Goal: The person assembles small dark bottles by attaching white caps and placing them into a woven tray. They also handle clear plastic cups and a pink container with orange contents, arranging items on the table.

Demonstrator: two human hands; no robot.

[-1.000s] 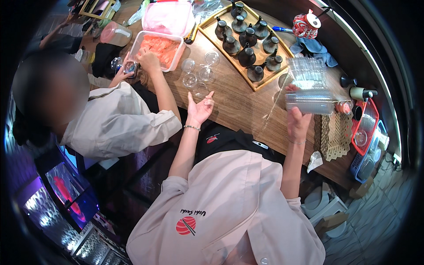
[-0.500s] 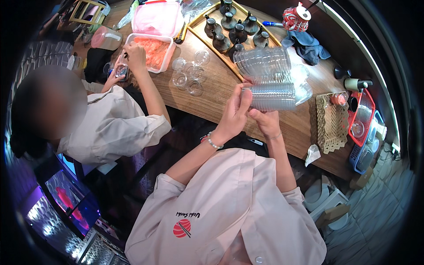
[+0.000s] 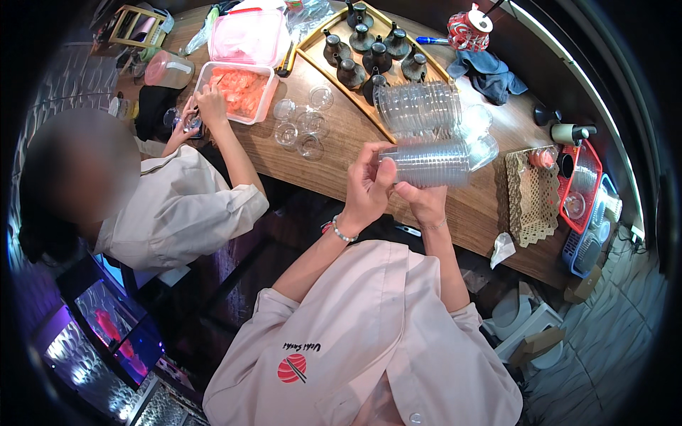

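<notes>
Both my hands hold a nested stack of small clear plastic cups (image 3: pixel 435 162), lying sideways above the table's near edge. My left hand (image 3: pixel 368 188) closes round the stack's left end, the thumb pressed on it. Beneath the stack, my right hand (image 3: pixel 427 204) grips from below; most of its fingers are hidden behind the cups. Just beyond lies a second stack of clear cups (image 3: pixel 418 108), at the tray's near corner. Several single clear cups (image 3: pixel 310 145) stand on the wooden table (image 3: pixel 284 169) to the left.
A wooden tray (image 3: pixel 310 65) carries several dark bottles. At left, a co-worker (image 3: pixel 181 202) reaches by a box of orange food (image 3: pixel 264 106). A blue cloth (image 3: pixel 491 77) lies at the back right; a woven basket (image 3: pixel 529 206) and a red basket (image 3: pixel 591 174) stand right.
The held stack has tipped slightly, its right end lower, and my hands have shifted a little to the left. The co-worker's raised hand has come down beside the food box.
</notes>
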